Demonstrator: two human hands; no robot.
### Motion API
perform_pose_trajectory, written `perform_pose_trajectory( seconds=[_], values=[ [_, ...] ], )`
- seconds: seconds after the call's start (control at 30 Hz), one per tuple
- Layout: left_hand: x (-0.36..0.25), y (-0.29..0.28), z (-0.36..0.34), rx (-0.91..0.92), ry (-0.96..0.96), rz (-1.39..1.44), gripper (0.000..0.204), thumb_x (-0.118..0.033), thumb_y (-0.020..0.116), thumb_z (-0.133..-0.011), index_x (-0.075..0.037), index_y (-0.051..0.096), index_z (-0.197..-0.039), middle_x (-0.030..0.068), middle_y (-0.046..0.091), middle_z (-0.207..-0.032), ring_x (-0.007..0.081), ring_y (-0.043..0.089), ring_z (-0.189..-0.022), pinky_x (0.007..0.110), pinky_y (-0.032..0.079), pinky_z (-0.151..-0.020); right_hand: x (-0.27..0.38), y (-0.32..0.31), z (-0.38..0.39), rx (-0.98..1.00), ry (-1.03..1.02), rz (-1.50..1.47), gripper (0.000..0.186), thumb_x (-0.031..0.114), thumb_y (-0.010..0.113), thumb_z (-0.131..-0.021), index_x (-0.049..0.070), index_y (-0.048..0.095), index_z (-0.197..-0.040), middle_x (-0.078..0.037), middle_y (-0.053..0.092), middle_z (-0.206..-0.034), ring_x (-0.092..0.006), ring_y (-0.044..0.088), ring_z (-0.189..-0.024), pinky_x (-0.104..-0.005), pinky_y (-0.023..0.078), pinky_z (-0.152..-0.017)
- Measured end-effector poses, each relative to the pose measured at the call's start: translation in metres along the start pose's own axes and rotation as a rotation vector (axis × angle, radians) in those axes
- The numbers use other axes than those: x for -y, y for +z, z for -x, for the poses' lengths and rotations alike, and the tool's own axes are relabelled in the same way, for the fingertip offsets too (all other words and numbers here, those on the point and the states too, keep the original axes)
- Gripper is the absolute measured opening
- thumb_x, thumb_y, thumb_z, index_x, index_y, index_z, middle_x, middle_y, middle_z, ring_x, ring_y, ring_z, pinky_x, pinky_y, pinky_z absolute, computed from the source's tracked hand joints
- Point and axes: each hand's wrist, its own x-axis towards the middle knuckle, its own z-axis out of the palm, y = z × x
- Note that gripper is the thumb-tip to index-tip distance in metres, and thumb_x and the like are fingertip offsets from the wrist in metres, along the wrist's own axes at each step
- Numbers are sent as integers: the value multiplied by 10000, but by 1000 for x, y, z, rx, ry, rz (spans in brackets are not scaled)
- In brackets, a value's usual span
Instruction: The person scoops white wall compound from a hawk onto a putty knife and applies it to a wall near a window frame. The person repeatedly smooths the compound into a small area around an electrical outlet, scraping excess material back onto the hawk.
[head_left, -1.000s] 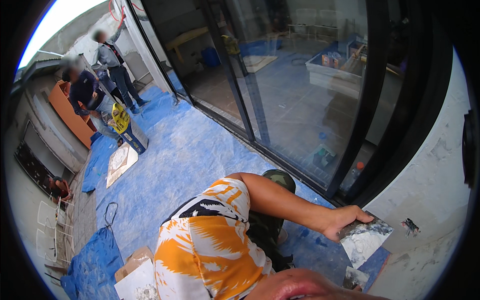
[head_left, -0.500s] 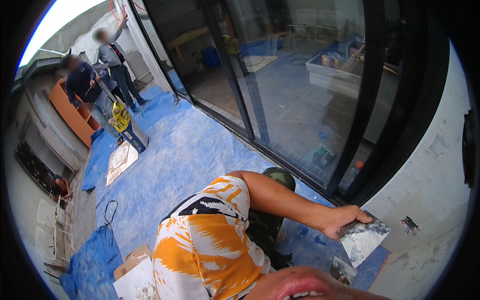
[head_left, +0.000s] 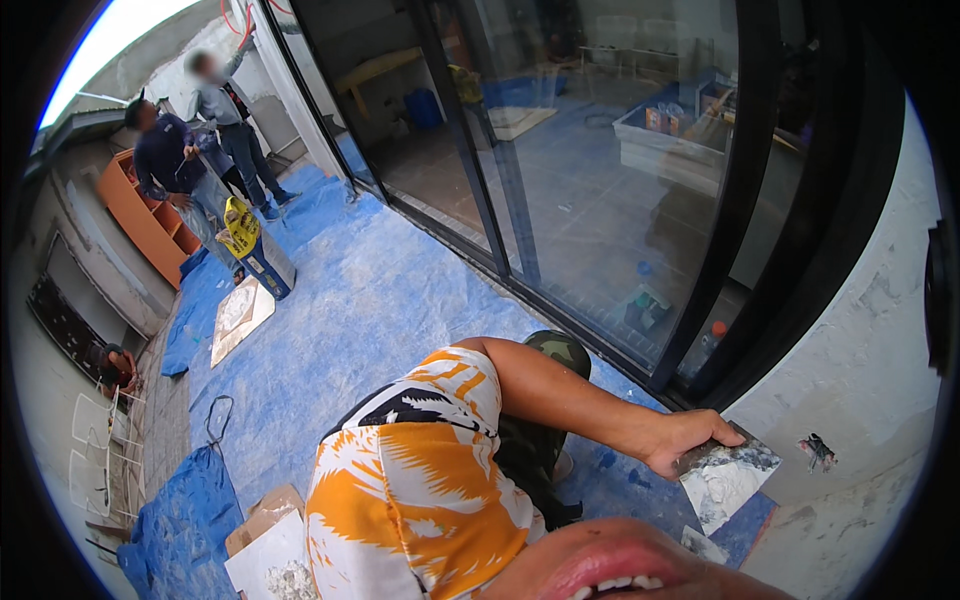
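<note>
My left arm reaches across to the right, its hand [head_left: 675, 440] closed around a wide putty knife [head_left: 720, 462]. White putty [head_left: 728, 490] is heaped over the blade. Below it, a second flat blade with white putty on it [head_left: 705, 546] shows just past my chin; its handle is hidden. My right hand is out of sight. The held blade is close to the plastered wall [head_left: 840, 420], which has a small rough hole with a dark insert [head_left: 818, 452].
Blue sheeting [head_left: 370, 300] covers the floor. Glass sliding doors [head_left: 600, 200] run alongside. A yellow and blue bag [head_left: 262, 258] stands behind a powder-covered board [head_left: 240, 318]. Another putty-covered board [head_left: 260, 555] lies at lower left. Two people [head_left: 165, 160] stand far left, with someone partly hidden.
The second blade has shifted slightly and less of it shows below my left hand. My left hand and its putty knife stay almost still. A standing person at far left has turned the head.
</note>
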Motion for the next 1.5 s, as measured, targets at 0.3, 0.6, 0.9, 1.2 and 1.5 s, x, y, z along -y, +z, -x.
perform_pose_trajectory(
  seconds=[0.3,0.6,0.9,1.2,1.5],
  values=[
    [-7,-8,-2,-14,-99,10,317,-255,532,-970,6,627,-1123,127,701,-1032,235,702,-892,394,557,-844,-1,-15,32,14,-44,-39,381,372,586,-931,17,627,-1062,-58,669,-911,-157,648,-736,-263,444,-558],
    [-29,3,-11,-224,-212,-242,442,-257,562,-957,-14,508,-1322,163,641,-1205,288,657,-1064,460,517,-940,-6,-7,52,35,-85,-214,342,229,672,-854,26,595,-1119,-79,669,-912,-169,656,-687,-295,498,-483],
    [5,31,-74,-77,220,-438,446,-339,458,-1025,-56,431,-1368,88,539,-1330,231,544,-1212,434,431,-1043,-10,-11,49,-63,-143,-566,258,105,629,-849,14,597,-1088,-88,667,-910,-199,676,-751,-356,535,-565],
    [46,27,-100,174,848,-494,417,-331,516,-1017,-15,490,-1288,68,568,-1220,168,542,-1107,360,433,-994,105,15,76,200,56,-716,192,169,576,-841,89,595,-1014,-25,655,-873,-169,591,-690,-328,391,-528],
    [77,14,-103,212,1072,-691,417,-334,535,-1009,37,537,-1202,70,580,-1138,147,522,-1042,321,422,-942,119,43,79,264,145,-740,144,196,587,-835,104,600,-944,-9,623,-752,-146,546,-563,-296,401,-468]
  ],
)
